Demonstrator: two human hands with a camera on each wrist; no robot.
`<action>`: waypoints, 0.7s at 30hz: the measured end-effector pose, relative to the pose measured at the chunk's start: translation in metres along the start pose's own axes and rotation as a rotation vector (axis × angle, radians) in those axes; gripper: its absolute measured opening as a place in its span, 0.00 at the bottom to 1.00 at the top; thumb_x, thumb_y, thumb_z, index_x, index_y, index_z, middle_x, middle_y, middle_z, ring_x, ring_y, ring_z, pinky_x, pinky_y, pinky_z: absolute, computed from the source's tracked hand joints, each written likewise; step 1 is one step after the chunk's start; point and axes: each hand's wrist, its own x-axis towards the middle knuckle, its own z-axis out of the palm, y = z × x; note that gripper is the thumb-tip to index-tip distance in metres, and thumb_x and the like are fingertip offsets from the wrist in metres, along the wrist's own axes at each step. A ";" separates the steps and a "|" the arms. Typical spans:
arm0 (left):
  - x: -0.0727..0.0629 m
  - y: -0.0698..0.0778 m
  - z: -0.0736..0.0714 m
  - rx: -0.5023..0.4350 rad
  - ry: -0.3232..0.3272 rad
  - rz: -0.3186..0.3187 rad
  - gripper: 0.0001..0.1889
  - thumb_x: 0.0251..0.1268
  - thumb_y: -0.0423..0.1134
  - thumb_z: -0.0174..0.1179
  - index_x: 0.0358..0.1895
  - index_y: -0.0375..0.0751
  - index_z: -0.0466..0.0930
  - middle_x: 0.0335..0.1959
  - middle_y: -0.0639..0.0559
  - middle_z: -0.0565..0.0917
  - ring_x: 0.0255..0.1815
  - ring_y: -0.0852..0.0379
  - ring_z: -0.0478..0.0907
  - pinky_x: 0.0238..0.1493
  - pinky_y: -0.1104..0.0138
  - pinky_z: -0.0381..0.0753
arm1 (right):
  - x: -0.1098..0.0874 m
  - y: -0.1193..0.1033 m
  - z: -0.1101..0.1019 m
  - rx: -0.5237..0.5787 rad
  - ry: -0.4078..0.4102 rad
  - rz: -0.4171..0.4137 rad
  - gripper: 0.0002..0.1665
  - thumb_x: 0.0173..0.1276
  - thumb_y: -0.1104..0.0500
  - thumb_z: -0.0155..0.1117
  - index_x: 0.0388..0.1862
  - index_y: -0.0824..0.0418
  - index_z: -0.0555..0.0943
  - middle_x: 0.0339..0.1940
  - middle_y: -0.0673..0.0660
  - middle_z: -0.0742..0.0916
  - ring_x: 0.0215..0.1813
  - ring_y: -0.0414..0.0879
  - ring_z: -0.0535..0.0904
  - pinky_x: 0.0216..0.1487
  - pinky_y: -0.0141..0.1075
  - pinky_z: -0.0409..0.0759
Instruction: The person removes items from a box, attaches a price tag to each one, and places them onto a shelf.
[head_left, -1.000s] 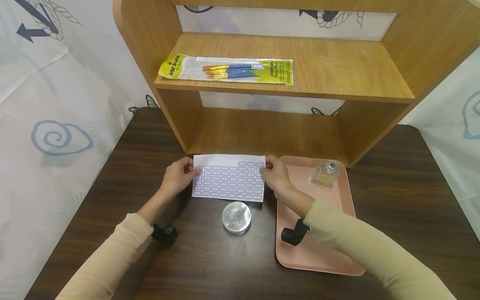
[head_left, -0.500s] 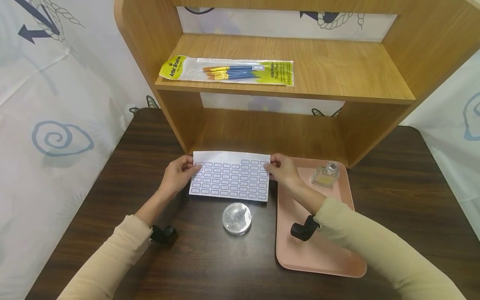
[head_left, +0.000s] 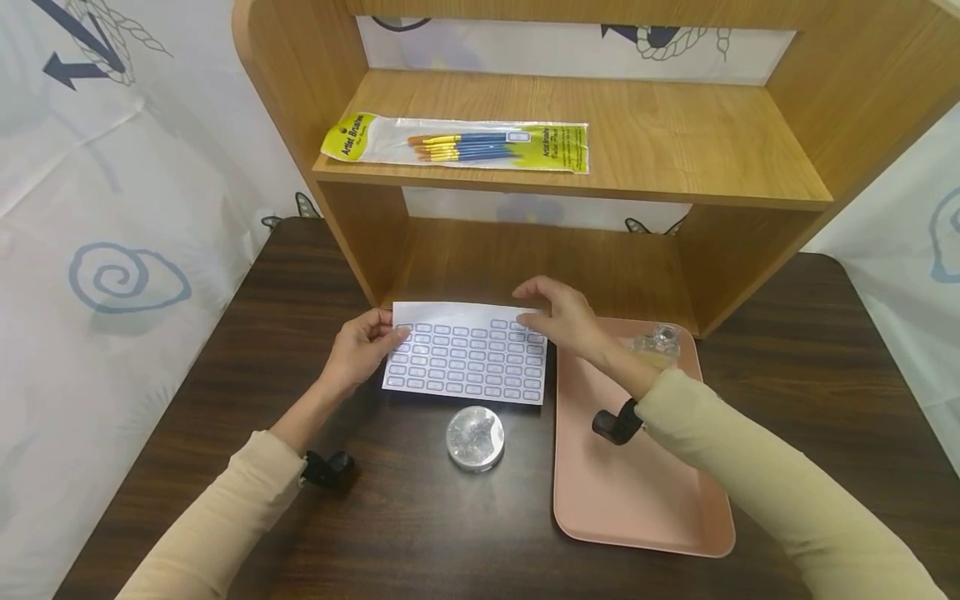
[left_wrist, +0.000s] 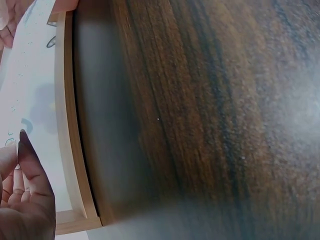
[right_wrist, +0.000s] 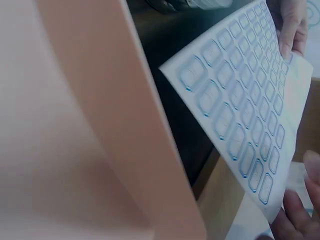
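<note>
A white sheet of blue-bordered label stickers (head_left: 467, 358) is held above the dark table, in front of the shelf. Its left edge is pinched between the thumb and fingers of my left hand (head_left: 362, 346). At the upper right corner, my right hand (head_left: 564, 318) has thumb and fingers spread apart, and the thumb overlaps the labels. In the right wrist view the fingers (right_wrist: 295, 212) lie beside the sheet's corner, without a visible pinch. Just below the sheet, a round clear container (head_left: 475, 438) rests on the table.
A pink tray (head_left: 637, 508) lies under my right forearm, with a small glass bottle (head_left: 665, 340) at its far end, partly hidden. The wooden shelf (head_left: 675, 142) stands behind, bearing a packet of artist brushes (head_left: 457, 146) with a label on it.
My right hand has let go of the sheet's right edge and moved up, its fingers parting. The sheet has shifted slightly right, still in my left hand.
</note>
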 end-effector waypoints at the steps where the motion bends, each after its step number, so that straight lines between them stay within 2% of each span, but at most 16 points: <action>1: 0.000 0.000 0.000 0.002 -0.004 0.002 0.10 0.64 0.31 0.58 0.43 0.26 0.75 0.32 0.39 0.82 0.26 0.65 0.76 0.28 0.73 0.77 | 0.002 -0.001 0.000 -0.002 -0.035 0.002 0.20 0.61 0.67 0.64 0.53 0.64 0.75 0.54 0.60 0.81 0.59 0.53 0.74 0.63 0.46 0.69; 4: 0.000 0.003 0.001 -0.003 -0.014 0.010 0.10 0.64 0.31 0.58 0.43 0.26 0.74 0.33 0.39 0.83 0.26 0.65 0.76 0.28 0.74 0.77 | 0.006 -0.001 0.001 0.004 -0.120 0.005 0.19 0.60 0.67 0.66 0.51 0.63 0.75 0.52 0.59 0.82 0.57 0.52 0.75 0.65 0.46 0.67; 9: 0.000 0.006 0.002 0.002 -0.015 0.026 0.10 0.63 0.31 0.59 0.42 0.26 0.74 0.32 0.39 0.83 0.25 0.65 0.75 0.27 0.72 0.77 | 0.012 0.000 0.001 0.001 -0.203 -0.017 0.18 0.59 0.68 0.67 0.47 0.61 0.76 0.50 0.57 0.83 0.53 0.51 0.75 0.63 0.45 0.69; 14: 0.000 0.007 0.003 -0.010 -0.010 0.035 0.08 0.63 0.29 0.59 0.41 0.26 0.75 0.30 0.41 0.82 0.24 0.65 0.75 0.26 0.72 0.76 | 0.017 0.001 0.001 -0.003 -0.254 -0.064 0.17 0.58 0.70 0.67 0.47 0.62 0.78 0.49 0.58 0.83 0.50 0.50 0.76 0.60 0.44 0.70; 21: 0.000 0.009 0.006 -0.056 -0.008 0.039 0.09 0.62 0.28 0.59 0.41 0.23 0.74 0.28 0.43 0.82 0.23 0.66 0.74 0.24 0.75 0.74 | 0.019 0.004 0.005 0.022 -0.295 -0.039 0.18 0.58 0.72 0.65 0.47 0.61 0.80 0.47 0.57 0.84 0.44 0.48 0.75 0.48 0.36 0.73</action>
